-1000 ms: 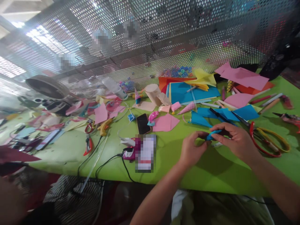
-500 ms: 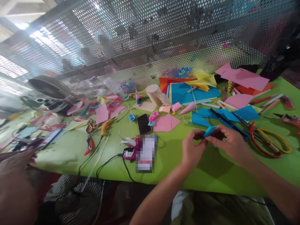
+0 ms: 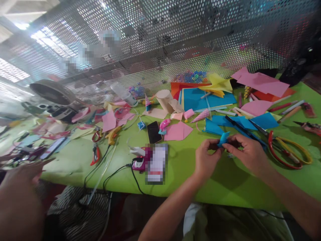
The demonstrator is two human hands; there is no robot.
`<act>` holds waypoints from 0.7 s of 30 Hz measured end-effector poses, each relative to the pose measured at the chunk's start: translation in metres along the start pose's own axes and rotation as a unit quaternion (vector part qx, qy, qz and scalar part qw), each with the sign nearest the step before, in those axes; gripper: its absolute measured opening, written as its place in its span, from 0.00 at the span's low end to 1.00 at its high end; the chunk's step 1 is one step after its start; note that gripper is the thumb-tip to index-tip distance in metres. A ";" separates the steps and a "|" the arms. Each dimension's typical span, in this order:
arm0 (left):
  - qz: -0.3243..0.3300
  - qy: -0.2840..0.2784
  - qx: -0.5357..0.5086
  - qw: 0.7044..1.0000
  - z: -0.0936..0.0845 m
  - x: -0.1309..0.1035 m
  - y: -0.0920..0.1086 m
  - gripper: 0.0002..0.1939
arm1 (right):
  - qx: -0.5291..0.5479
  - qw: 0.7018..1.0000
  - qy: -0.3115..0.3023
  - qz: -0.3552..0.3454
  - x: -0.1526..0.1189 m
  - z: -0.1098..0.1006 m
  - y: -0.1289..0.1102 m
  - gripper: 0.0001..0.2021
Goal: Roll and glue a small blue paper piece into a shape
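A small blue piece of felt-like sheet [image 3: 224,138] is pinched between my two hands, above the green table. My left hand [image 3: 207,158] grips its left side, thumb and fingers pressed together. At its right side, the thumb and index finger of my right hand [image 3: 247,153] close on it. Just beyond the fingers lies a rolled blue piece [image 3: 213,127]. Blue strips [image 3: 234,122] lie behind my right hand, with black-bladed scissors [image 3: 288,152] with red and yellow handles to its right. My fingers partly hide the held piece.
A phone [image 3: 154,132], pink sheet pieces [image 3: 178,131], a yellow glue gun [image 3: 113,135] with its cord and red-handled pliers [image 3: 95,154] lie leftward. Stacked blue sheets [image 3: 205,99] stand behind, before a perforated metal panel [image 3: 150,43]. Another person's hand [image 3: 22,170] is at far left.
The blue piece between my fingers has been turned more upright, and my hands have barely shifted. The other person's hand at far left has moved slightly.
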State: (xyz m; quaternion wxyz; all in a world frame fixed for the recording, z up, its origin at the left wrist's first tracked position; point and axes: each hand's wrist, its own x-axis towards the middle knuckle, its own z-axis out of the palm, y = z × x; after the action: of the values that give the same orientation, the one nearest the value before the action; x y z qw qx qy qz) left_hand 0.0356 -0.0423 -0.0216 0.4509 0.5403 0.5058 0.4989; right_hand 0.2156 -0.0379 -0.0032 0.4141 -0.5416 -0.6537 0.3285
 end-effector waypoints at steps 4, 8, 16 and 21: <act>-0.005 -0.003 -0.017 1.000 0.001 0.000 0.000 0.11 | 0.000 1.000 0.002 0.001 0.001 0.001 -0.002 0.18; 0.023 0.002 0.000 1.000 0.002 0.000 -0.002 0.11 | -0.027 0.999 0.017 -0.010 0.000 0.002 -0.004 0.16; 0.044 0.008 0.019 0.999 0.004 -0.001 -0.006 0.12 | -0.032 0.999 0.016 -0.027 -0.002 0.001 -0.009 0.11; 0.056 0.016 0.044 0.997 0.004 -0.002 -0.004 0.13 | -0.040 0.999 0.015 -0.027 -0.002 0.003 -0.010 0.13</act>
State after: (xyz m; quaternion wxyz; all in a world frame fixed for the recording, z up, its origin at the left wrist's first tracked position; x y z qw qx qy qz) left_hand 0.0395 -0.0437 -0.0264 0.3900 0.5794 0.5030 0.5091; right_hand 0.2085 -0.0416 0.0038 0.4102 -0.5450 -0.6745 0.2825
